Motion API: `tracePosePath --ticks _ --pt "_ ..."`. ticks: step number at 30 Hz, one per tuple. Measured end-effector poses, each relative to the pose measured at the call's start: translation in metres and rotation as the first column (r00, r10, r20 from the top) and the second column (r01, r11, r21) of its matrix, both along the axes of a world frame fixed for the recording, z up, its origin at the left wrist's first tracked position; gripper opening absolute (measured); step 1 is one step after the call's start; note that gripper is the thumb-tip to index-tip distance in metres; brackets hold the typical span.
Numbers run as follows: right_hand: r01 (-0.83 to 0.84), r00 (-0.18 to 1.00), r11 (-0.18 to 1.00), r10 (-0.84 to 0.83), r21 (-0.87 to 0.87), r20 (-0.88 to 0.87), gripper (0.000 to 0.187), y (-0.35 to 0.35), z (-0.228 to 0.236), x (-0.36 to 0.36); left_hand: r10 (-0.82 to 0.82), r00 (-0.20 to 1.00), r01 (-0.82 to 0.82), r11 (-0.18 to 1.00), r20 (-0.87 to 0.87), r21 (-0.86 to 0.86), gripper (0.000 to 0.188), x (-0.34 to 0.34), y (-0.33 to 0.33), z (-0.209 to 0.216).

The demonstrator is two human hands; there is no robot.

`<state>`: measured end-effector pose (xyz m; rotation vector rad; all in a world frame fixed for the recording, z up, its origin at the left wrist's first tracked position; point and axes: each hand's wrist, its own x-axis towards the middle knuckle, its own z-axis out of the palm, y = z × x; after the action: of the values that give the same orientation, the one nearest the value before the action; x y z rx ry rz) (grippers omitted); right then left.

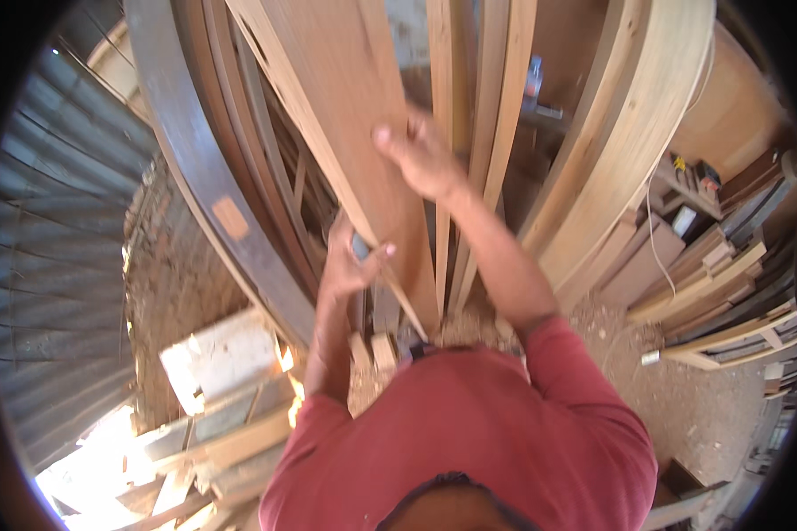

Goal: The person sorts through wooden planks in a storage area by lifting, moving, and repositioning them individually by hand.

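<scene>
A long, wide wooden board [328, 71] runs away from my body, its near end close to my waist. My right hand [425, 164] is at the board's right edge, thumb over the face and fingers curled at the side; motion smears it a little. By the board's left edge, my left hand [350, 261] is closed round a small blue-grey object [360, 247] whose kind I cannot make out. The thumb of that hand lies toward the board, and its other fingers are mostly hidden.
Long timbers [496, 106] stand on the right, beside a thick curved pale beam [629, 115]. A dark curved plank [204, 150] flanks the left. Corrugated metal sheeting [62, 195] stands far left. Stacked wood [726, 274] lies right, above a shavings-strewn floor [682, 416].
</scene>
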<state>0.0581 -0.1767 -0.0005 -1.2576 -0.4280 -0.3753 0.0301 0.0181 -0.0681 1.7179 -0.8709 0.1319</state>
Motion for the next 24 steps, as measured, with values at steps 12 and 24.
tracePosePath --ticks 12,24 --pt "0.065 0.985 0.998 -0.063 -0.008 0.161 0.062 0.019 0.041 -0.018 -0.087 0.937 0.032 0.986 -0.340 -0.163 0.039 -0.031 -0.003 0.002" --pt "0.158 0.983 0.975 -0.141 -0.154 0.116 0.060 0.004 0.099 -0.012 0.022 0.985 -0.049 0.986 -0.170 -0.158 0.033 -0.014 -0.033 0.051"
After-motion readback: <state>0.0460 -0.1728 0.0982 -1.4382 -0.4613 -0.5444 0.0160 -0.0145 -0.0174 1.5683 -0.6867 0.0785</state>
